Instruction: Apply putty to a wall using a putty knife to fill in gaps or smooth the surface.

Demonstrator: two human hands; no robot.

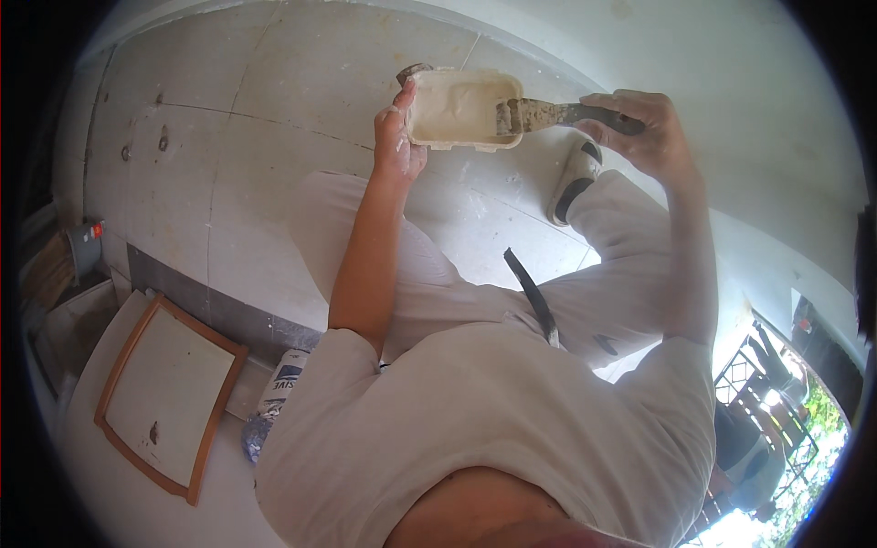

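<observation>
My left hand (395,144) grips the left end of a shallow cream-coloured tub (442,145), and pale smears mark its fingers. Smooth, whitish paste (461,108) lies inside the tub. A dark, stained end of something (414,71) pokes out above my left fingers; the rest of it is hidden. In my right hand (644,128) is the dark handle of a putty knife (541,114). Its crusted blade reaches over the tub's right end, with the tip at the paste.
Large grey tiles cover the floor (265,68), beside a pale wall (758,110). My shoe (577,183) stands near that wall. At lower left are a wood-framed panel (169,397) and a plastic bag (274,406). A person (744,447) is by a metal grille at lower right.
</observation>
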